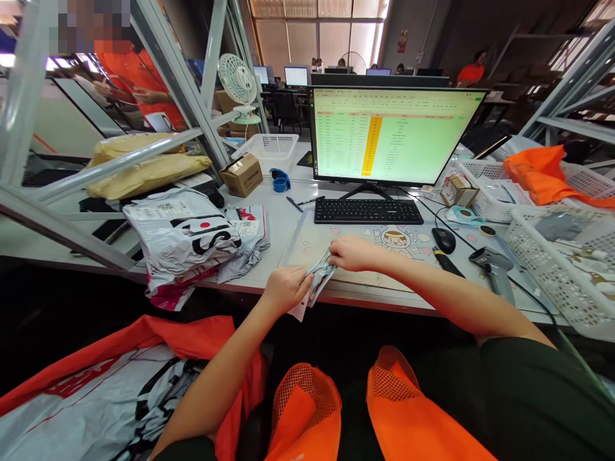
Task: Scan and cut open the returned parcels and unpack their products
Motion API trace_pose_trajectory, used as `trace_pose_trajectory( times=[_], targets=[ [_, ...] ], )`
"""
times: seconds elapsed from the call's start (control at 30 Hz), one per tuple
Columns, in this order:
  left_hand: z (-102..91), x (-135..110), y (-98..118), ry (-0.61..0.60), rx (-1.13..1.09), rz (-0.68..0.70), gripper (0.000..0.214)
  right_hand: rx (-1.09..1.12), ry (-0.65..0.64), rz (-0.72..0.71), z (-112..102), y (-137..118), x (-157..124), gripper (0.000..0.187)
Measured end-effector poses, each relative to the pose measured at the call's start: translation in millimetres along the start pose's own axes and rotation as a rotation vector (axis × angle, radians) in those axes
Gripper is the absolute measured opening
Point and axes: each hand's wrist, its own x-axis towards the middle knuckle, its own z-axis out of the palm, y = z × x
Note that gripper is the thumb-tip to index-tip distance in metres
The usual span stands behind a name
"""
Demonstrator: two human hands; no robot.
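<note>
Both hands meet over the front edge of a white desk, holding a small flat item [321, 272] with pale, greenish-grey edges; its exact kind does not show. My left hand [287, 288] is closed round its lower end, thumb on top. A white tag or paper [300, 309] hangs below those fingers. My right hand [352, 253] pinches the upper end. Behind the hands lies a desk mat [365, 243] with a cartoon print. Past it stand a black keyboard [368, 210] and a lit monitor [391, 137] with a spreadsheet.
Grey parcel bags [185, 230] lie left, by a small cardboard box [241, 175] and blue tape dispenser [280, 180]. A mouse [444, 241], cutter [448, 262], barcode scanner [494, 269] and white baskets [567, 269] sit right. A red-edged sack [144, 371] is below. Another person [141, 83] stands left.
</note>
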Motion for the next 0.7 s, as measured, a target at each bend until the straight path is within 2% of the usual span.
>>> trace_pose_trajectory(
  times=[0.2, 0.33, 0.43, 0.53, 0.63, 0.7],
  targets=[
    [-2.4, -21.6, -14.4, 0.034, 0.016, 0.139, 0.048, 0.130, -0.020, 0.097, -2.7, 41.3, 14.5, 0.020],
    [4.8, -41.2, -24.2, 0.099, -0.012, 0.083, 0.051, 0.308, -0.029, 0.095, 9.5, 57.5, 13.2, 0.023],
    [2.1, -49.9, -33.8, 0.073, -0.067, -0.036, 0.050, 0.440, 0.001, 0.064, 16.4, 48.7, 8.2, 0.030],
    [-12.3, -48.6, -35.9, -0.060, -0.176, -0.145, 0.034, 0.489, 0.192, 0.045, 12.5, 28.8, 0.9, 0.026],
    [-26.7, -33.7, -25.7, -0.107, -0.284, -0.249, 0.035, 0.313, 0.416, -0.009, 5.5, 6.0, -6.5, 0.021],
    [-29.1, -18.3, -16.0, -0.083, -0.272, -0.302, 0.036, 0.185, 0.459, -0.072, 4.6, -6.8, -10.9, 0.022]
  ],
)
